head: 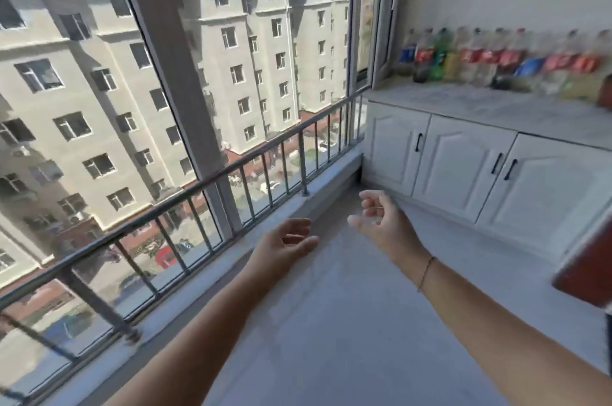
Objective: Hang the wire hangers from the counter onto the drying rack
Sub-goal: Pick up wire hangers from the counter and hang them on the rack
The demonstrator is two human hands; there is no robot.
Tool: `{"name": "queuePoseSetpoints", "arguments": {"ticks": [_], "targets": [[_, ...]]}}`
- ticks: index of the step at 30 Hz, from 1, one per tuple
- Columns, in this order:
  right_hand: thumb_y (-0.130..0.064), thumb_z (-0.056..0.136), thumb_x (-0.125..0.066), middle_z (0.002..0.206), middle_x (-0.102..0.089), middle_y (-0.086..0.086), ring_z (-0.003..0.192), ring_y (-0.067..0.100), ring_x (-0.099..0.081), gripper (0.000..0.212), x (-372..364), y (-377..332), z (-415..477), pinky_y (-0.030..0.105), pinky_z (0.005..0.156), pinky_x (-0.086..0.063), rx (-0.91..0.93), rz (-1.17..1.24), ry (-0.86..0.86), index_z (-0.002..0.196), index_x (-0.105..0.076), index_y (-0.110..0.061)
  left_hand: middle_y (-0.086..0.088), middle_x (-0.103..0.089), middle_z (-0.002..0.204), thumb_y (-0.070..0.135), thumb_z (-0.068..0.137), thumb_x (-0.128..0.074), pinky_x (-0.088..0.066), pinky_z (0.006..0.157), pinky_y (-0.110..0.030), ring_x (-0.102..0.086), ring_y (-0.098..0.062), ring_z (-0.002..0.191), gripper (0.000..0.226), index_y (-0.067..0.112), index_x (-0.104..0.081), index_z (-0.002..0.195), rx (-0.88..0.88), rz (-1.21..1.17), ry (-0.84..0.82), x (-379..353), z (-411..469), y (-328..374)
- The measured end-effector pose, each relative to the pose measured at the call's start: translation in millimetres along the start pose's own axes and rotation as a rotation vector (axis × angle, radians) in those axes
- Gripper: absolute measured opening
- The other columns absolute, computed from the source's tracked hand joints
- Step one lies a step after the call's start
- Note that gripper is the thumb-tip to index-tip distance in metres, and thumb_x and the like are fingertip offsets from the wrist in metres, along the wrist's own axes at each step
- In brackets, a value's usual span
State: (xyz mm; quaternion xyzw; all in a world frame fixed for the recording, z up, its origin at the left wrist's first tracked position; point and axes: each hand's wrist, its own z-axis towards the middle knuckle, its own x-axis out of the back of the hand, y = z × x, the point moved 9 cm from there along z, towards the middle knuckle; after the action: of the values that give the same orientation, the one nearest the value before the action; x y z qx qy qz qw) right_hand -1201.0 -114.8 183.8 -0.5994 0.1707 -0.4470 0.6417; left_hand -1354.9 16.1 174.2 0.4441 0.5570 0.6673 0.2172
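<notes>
My left hand (284,245) and my right hand (381,220) are stretched out over the balcony floor, both empty with fingers loosely curled and apart. A thin bracelet circles my right wrist. The marble-patterned counter (490,107) runs along the right wall on top of white cabinets. I see no wire hangers on it in this blurred view, and no drying rack is in sight.
A row of soft-drink bottles (480,58) lines the back of the counter. White cabinet doors (463,167) with black handles stand below. A metal railing (205,193) runs along the tall windows on the left. A reddish-brown object (586,266) juts in at the right edge.
</notes>
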Motion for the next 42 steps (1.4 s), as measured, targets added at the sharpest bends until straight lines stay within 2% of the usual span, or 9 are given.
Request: {"name": "queuePoseSetpoints", "arguments": {"ticks": [4,9,13,16,22,30,34,37,42], "targets": [[-0.02,0.076,-0.073,0.109,-0.053,0.004,0.095,0.012,-0.05,0.04,54,34,29,0.022,0.087,-0.042,-0.056,-0.012,0.105,0.11,-0.053,-0.024,-0.005,-0.066,0.112,0.019,0.083,-0.069,-0.05,0.089,-0.023,-0.064,-0.016,0.1,0.033,0.017,-0.061,0.115,-0.047,0.004,-0.09,-49,63,20],[-0.021,0.076,-0.074,0.109,-0.055,0.005,0.094,0.016,-0.053,0.039,124,66,82,0.021,0.083,-0.042,-0.08,-0.061,0.25,0.109,-0.053,-0.023,-0.002,-0.065,0.113,0.021,0.083,-0.069,-0.051,0.09,-0.025,-0.063,-0.017,0.104,0.035,0.016,-0.061,0.116,-0.104,-0.009,-0.203,-101,151,47],[-0.021,0.077,-0.073,0.112,-0.055,0.005,0.097,0.015,-0.054,0.041,173,82,127,0.023,0.085,-0.043,-0.116,-0.067,0.354,0.111,-0.052,-0.024,0.0,-0.065,0.112,0.02,0.084,-0.068,-0.049,0.076,-0.008,-0.062,-0.01,0.099,0.033,0.015,-0.061,0.117,-0.143,-0.003,-0.276,-138,222,76],[-0.021,0.078,-0.072,0.115,-0.055,0.001,0.101,0.015,-0.053,0.041,207,93,156,0.025,0.088,-0.044,-0.137,-0.048,0.438,0.113,-0.052,-0.023,0.0,-0.066,0.11,0.018,0.084,-0.067,-0.047,0.069,-0.005,-0.062,-0.006,0.092,0.032,0.014,-0.061,0.115,-0.18,-0.006,-0.316,-161,275,100],[-0.019,0.078,-0.072,0.115,-0.055,0.001,0.1,0.014,-0.053,0.041,272,129,200,0.024,0.088,-0.042,-0.186,-0.06,0.554,0.113,-0.051,-0.024,0.005,-0.067,0.107,0.021,0.084,-0.068,-0.047,0.077,-0.013,-0.063,-0.002,0.091,0.026,0.024,-0.062,0.109,-0.212,-0.032,-0.391,-217,371,132],[-0.022,0.08,-0.071,0.112,-0.055,-0.003,0.102,0.014,-0.053,0.039,369,203,278,0.018,0.08,-0.04,-0.243,-0.05,0.598,0.114,-0.053,-0.02,0.01,-0.067,0.102,0.021,0.084,-0.068,-0.045,0.067,-0.004,-0.062,0.001,0.088,0.025,0.024,-0.063,0.108,-0.202,-0.051,-0.427,-323,484,151],[-0.018,0.08,-0.07,0.11,-0.055,-0.004,0.098,0.012,-0.053,0.036,430,237,332,0.016,0.077,-0.04,-0.246,-0.053,0.584,0.112,-0.053,-0.019,0.011,-0.066,0.101,0.021,0.085,-0.066,-0.044,0.069,-0.006,-0.062,-0.001,0.09,0.023,0.023,-0.063,0.108,-0.183,-0.053,-0.413,-382,543,169],[-0.016,0.079,-0.07,0.109,-0.056,-0.002,0.097,0.012,-0.054,0.033,478,257,374,0.017,0.078,-0.041,-0.248,-0.07,0.565,0.107,-0.054,-0.021,0.014,-0.066,0.1,0.023,0.086,-0.065,-0.043,0.065,-0.002,-0.06,0.005,0.088,0.023,0.024,-0.062,0.108,-0.163,-0.053,-0.397,-424,586,184],[-0.015,0.079,-0.069,0.106,-0.056,-0.002,0.097,0.013,-0.053,0.033,541,286,438,0.018,0.081,-0.04,-0.243,-0.095,0.528,0.108,-0.054,-0.022,0.012,-0.067,0.1,0.024,0.086,-0.065,-0.043,0.065,-0.004,-0.061,0.004,0.088,0.024,0.023,-0.062,0.109,-0.124,-0.057,-0.39,-484,648,196]]}}
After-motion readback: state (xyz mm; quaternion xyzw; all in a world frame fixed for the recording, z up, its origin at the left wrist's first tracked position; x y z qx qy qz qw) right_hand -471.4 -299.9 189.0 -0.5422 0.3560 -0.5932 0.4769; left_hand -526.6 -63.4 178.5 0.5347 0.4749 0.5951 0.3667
